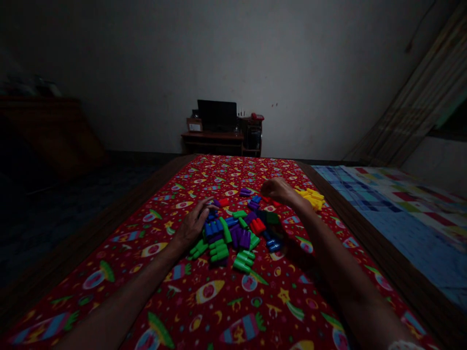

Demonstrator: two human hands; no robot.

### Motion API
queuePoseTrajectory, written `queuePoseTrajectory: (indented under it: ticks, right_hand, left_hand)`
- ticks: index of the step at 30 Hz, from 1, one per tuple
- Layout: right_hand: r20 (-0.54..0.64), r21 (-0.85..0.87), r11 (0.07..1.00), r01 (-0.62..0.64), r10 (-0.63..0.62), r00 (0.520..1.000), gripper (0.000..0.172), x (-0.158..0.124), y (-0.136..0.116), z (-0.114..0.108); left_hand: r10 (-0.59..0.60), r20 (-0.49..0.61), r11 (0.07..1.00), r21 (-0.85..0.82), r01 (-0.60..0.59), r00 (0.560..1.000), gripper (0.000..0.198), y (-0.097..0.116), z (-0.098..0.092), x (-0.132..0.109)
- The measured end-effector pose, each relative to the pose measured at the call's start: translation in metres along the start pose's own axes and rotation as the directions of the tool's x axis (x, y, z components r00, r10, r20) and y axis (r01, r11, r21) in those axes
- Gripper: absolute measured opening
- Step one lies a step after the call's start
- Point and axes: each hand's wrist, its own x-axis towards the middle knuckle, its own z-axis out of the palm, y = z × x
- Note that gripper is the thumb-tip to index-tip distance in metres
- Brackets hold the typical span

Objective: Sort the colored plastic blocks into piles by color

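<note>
A loose pile of plastic toy building blocks lies on a red patterned cloth (207, 291); among them are green blocks (219, 250), purple blocks (244, 238), blue blocks (213, 228) and a red block (257, 225). At the pile's left edge rests my left hand (192, 222), fingers stretched and apart, close to the blue blocks. My right hand (278, 189) is beyond the pile on the right, its fingers curled down just above some red blocks (270, 200). Whatever is between those fingertips is hidden. A group of yellow blocks (313, 197) lies right of that hand.
Beyond the cloth's far end, a monitor (218, 115) stands on a low desk (211, 137) against the wall. To the right lies a patchwork-patterned cover (412, 204). A wooden cabinet (47, 136) is at the left. The room is dim.
</note>
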Motion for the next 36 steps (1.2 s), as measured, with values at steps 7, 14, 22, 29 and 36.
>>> queuePoseTrajectory:
  ticks: [7,14,22,29,36]
  right_hand:
    - [0.258,-0.314,0.935,0.163,-0.081,0.963,0.030,-0.031,-0.065,0.018]
    - [0.215,-0.151,0.980,0.130,-0.096,0.972,0.029,-0.026,-0.032,-0.005]
    - [-0.101,-0.239,0.929,-0.282,0.265,0.959,0.028,-0.012,0.037,-0.004]
    - [-0.034,-0.270,0.914,-0.304,0.306,0.951,0.030,-0.007,0.044,0.015]
    - [-0.186,-0.191,0.960,-0.205,0.169,0.968,0.032,-0.005,0.009,0.010]
  left_hand:
    - [0.019,0.003,0.999,-0.041,-0.019,1.000,0.056,-0.002,0.000,0.000]
    - [0.015,0.002,1.000,-0.022,-0.015,1.000,0.057,-0.003,0.000,0.001]
    - [0.022,-0.003,0.999,-0.037,-0.022,1.000,0.054,-0.004,0.001,0.001]
    - [0.014,0.010,0.999,-0.044,-0.014,1.000,0.053,0.001,0.000,-0.001]
    - [0.018,0.014,0.999,-0.034,-0.017,1.000,0.053,-0.001,0.001,0.000]
